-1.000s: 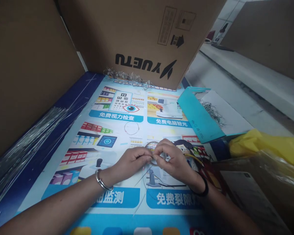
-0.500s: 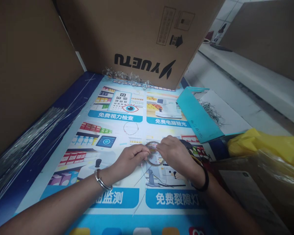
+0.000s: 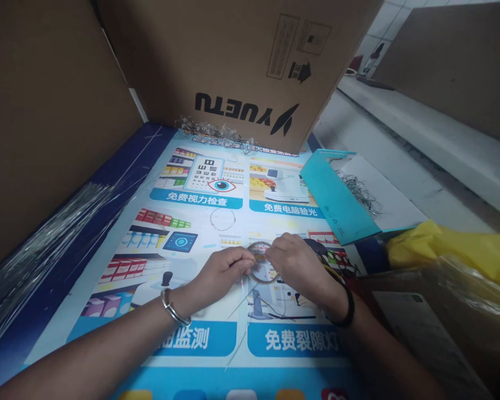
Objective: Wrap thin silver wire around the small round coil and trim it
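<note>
My left hand (image 3: 223,272), with a metal bangle at the wrist, pinches with thumb and forefinger at the left rim of a thin, greyish-brown wire hoop (image 3: 261,280). Opposite it, my right hand (image 3: 298,264), wearing a dark wristband, has its fingers closed on the hoop's upper right side. Whatever finer thing lies between the fingertips is too small to make out. A thin wire strand (image 3: 242,341) trails down from near my left fingertips over the printed sheet. Farther back, a loose wire loop (image 3: 223,229) lies flat on the sheet.
A printed sheet (image 3: 191,353) covers the table. Long wire strands (image 3: 62,239) lie at left beside cardboard. A cardboard box (image 3: 170,55) stands behind a tangle of clear bits (image 3: 216,130). At right are a turquoise box (image 3: 337,200) holding wire pieces and a yellow bag (image 3: 445,244).
Almost nothing differs. Both hands keep their hold at the hoop, with only very slight finger movement.
</note>
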Tool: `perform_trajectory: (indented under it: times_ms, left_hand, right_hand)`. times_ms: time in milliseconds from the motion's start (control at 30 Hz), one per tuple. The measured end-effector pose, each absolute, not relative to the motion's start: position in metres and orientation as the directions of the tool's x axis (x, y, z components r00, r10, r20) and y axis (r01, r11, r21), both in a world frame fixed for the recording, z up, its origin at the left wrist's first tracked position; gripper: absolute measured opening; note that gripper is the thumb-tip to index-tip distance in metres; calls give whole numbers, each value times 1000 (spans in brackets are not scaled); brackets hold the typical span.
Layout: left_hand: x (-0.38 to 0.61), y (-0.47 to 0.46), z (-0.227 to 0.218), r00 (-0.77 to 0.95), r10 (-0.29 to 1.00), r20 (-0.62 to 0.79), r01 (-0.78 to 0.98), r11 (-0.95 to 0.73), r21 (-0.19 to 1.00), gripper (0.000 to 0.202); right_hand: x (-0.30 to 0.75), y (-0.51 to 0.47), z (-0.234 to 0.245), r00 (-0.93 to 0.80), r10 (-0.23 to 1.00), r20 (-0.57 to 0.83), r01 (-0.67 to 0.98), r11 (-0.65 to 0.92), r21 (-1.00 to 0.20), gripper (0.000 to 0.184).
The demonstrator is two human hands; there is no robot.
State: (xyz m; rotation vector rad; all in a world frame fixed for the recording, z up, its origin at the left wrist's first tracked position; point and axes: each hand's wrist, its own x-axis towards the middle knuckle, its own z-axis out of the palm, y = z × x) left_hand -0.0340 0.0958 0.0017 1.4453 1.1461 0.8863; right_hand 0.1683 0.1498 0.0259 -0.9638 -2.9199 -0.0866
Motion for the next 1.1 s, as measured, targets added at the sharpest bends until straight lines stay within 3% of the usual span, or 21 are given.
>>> perform_trajectory:
  times_ms: [333,667,800,900,1033,1100]
  left_hand:
    - [-34,96,-1,271,961,-60,190,7,982,18]
    - [-34,96,-2,287,957,-52,205,-8,979,20]
    - [-34,96,-1,292,955,-45,213,-19,977,20]
    - [-34,96,1,288,956,-49,218,-16,976,20]
    - [-33,95,6,297,954,-32,195,-28,980,21]
    - [-33,94,9,307,952,-7,189,-54,981,22]
  right_hand:
    - [168,149,25,-809,585,63,588,808,40,13]
    - [158,147,31,-835,549,23,545,821,171,9]
    - [161,150,26,-821,567,72,571,810,133,9]
    - [163,151,27,-778,611,151,607,791,-76,13]
    - [163,150,34,-647,734,208,468,597,-652,12]
    - [162,148,37,-603,785,145,367,434,-823,11]
